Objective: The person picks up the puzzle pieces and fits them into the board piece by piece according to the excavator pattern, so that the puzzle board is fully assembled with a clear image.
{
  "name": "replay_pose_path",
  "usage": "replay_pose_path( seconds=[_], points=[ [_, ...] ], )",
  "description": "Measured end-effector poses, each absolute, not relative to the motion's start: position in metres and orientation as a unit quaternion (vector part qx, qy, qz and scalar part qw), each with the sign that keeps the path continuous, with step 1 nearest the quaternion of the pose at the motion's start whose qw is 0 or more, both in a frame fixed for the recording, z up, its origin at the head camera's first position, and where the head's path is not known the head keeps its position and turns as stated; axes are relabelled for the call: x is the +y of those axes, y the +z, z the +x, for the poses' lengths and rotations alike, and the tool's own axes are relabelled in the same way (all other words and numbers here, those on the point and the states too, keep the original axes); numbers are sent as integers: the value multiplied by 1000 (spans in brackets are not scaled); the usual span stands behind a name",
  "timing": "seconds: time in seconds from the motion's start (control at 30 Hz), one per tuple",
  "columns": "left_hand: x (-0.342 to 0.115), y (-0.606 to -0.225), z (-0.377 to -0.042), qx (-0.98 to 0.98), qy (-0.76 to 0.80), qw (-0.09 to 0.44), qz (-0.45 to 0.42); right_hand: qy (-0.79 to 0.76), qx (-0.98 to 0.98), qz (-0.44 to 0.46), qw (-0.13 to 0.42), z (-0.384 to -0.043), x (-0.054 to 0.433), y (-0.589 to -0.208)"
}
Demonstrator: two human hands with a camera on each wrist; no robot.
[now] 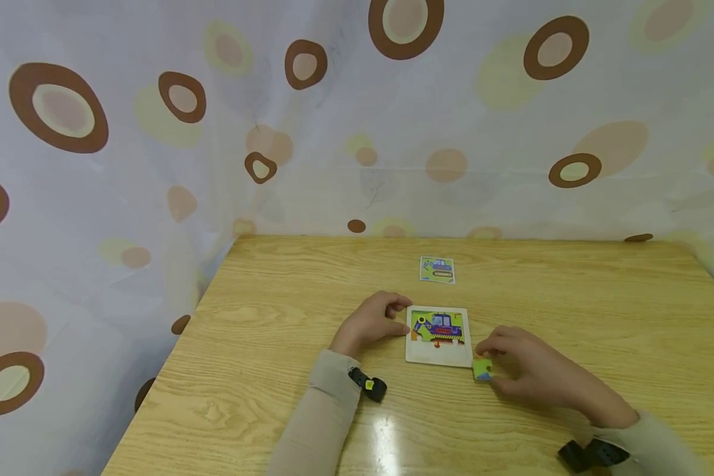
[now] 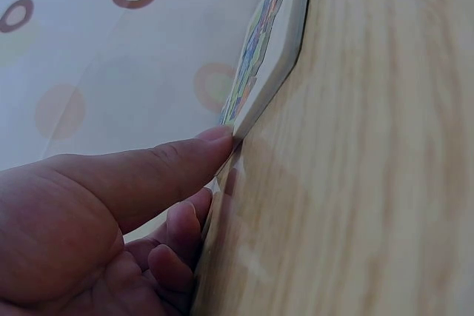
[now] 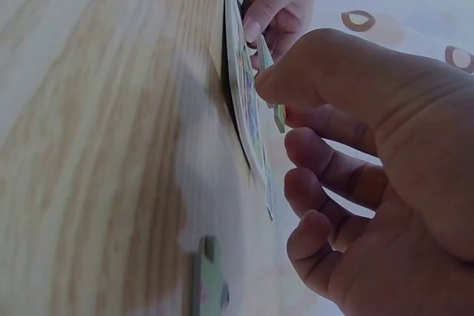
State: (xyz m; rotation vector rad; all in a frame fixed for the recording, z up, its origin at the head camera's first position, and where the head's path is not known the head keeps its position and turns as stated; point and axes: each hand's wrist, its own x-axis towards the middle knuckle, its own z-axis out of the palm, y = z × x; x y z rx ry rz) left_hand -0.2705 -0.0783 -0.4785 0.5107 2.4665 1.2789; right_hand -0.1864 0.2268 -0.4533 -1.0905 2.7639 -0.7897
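Observation:
A jigsaw board (image 1: 439, 355) with a white frame lies on the table, its upper part filled with a blue excavator picture and its lower strip bare white. My left hand (image 1: 373, 322) holds the board by its left edge; in the left wrist view the thumb (image 2: 174, 164) meets the frame and the other fingers curl below. Off the board's lower right corner, my right hand (image 1: 529, 370) pinches a green puzzle piece (image 1: 482, 369) between thumb and forefinger. The right wrist view shows that piece (image 3: 279, 118) edge-on, the remaining fingers loosely bent.
Behind the board lies a small picture card (image 1: 437, 270) of the same excavator. Another green puzzle piece (image 3: 211, 283) rests on the wooden table (image 1: 262, 344), below the right hand in the right wrist view. A patterned curtain (image 1: 357, 132) hangs along the table's back and left.

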Motion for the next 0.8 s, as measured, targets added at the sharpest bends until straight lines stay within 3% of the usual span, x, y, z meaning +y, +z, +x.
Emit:
replay_pose_path(
  seconds=[0.8],
  points=[
    [-78, -477, -271, 866, 439, 158, 178, -280, 879, -385, 15, -209, 163, -456]
  ],
)
